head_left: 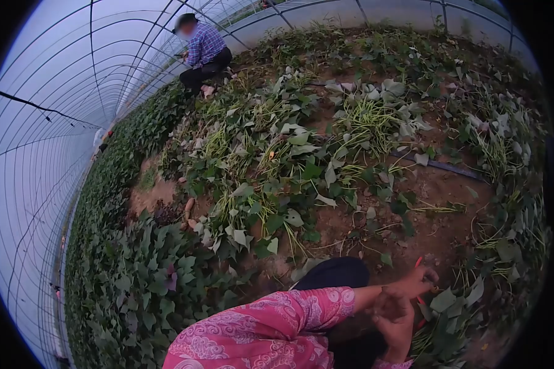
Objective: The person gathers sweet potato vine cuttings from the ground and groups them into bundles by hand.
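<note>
My left hand (420, 281) reaches right, low over the soil, its fingers curled together; what they grip is too small to make out. Narrow red pieces (419, 261) show beside its fingers, above and below them. Close by, my right hand (394, 310) comes up from the bottom edge with bent, closed fingers, and its contents cannot be made out. Cut-looking leafy stems (452, 304) lie just right of both hands. Bare brown soil (412, 243) shows above them.
A person (208, 52) in a checked shirt crouches among the vines at the upper left. Piled stems and leaves (366, 123) cover the ground ahead. A dark strip (449, 168) crosses the soil. Dense green plants (148, 270) grow on the left, beside the tunnel wall (34, 203).
</note>
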Tool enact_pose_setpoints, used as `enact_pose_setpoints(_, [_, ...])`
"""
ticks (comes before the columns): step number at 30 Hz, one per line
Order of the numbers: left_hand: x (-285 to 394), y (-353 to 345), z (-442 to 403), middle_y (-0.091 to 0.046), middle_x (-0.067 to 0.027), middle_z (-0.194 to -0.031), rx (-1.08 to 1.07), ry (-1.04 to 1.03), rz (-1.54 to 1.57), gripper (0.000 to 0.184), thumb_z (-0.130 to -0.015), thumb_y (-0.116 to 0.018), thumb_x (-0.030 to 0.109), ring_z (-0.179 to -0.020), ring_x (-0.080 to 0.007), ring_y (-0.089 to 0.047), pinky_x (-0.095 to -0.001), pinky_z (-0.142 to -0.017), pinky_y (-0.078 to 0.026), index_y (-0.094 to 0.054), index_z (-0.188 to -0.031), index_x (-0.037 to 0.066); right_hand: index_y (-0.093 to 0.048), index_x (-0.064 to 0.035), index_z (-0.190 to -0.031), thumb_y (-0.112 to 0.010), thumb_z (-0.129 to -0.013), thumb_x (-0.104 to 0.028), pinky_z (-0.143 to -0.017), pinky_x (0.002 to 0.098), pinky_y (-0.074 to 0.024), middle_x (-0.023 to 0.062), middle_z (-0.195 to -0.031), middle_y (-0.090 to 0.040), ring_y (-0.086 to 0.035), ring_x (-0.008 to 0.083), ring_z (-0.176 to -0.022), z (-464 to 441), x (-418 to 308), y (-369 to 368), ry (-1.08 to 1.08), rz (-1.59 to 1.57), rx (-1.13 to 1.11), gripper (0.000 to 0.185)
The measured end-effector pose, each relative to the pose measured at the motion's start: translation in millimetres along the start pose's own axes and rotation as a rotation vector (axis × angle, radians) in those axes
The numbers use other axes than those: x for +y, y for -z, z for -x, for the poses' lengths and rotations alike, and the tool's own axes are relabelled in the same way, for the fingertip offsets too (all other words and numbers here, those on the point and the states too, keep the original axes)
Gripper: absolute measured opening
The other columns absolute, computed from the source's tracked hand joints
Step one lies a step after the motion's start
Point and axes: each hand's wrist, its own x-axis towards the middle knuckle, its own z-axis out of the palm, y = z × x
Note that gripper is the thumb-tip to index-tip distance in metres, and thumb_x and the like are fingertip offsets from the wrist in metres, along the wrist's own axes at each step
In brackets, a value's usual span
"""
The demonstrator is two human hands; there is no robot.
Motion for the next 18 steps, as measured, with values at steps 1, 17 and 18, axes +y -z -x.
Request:
enact_pose_setpoints(1, [-1, -1, 0, -0.055, -0.0067, -0.096, -0.001, -0.009, 0.022, 0.024, -0.076, -0.055, 0.008, -0.087, -0.0153, -0.051, -0.028, -0.076, -0.042, -0.056, -0.099, 0.004, -0.045, -0.0015, -0.117, -0.063, -0.065, 0.009, -0.074, 0.0284, -0.0501, 0.0096, -0.099, -0.054, -0.054, 0.0122, -0.075, 0, -2, -3, -0.019, -0.003, 0.014, 0.056])
enact_pose_setpoints(17, [4, 1, -1, -0.055, -0.0067, -0.097, 0.008, 0.025, 0.02, 0.024, -0.076, -0.054, 0.008, -0.089, -0.0152, -0.051, -0.0281, -0.077, -0.042, -0.055, -0.099, 0.004, -0.047, -0.0017, -0.115, -0.064, -0.065, 0.006, -0.074, 0.0295, -0.0465, 0.0043, -0.077, -0.053, -0.057, 0.0178, -0.075, -6, -19, -10, 0.068, 0.186, -0.063, 0.053])
enact_pose_setpoints(18, [7, 2, 1, -0.055, -0.0065, -0.097, -0.003, 0.036, 0.032, 0.024, -0.076, -0.055, 0.008, -0.089, -0.0153, -0.051, -0.0282, -0.077, -0.042, -0.055, -0.1, 0.004, -0.047, -0.0018, -0.116, -0.064, -0.065, 0.006, -0.074, 0.0294, -0.0463, 0.003, -0.073, -0.051, -0.057, 0.018, -0.074, -5, -18, -8, 0.013, 0.175, -0.059, 0.055])
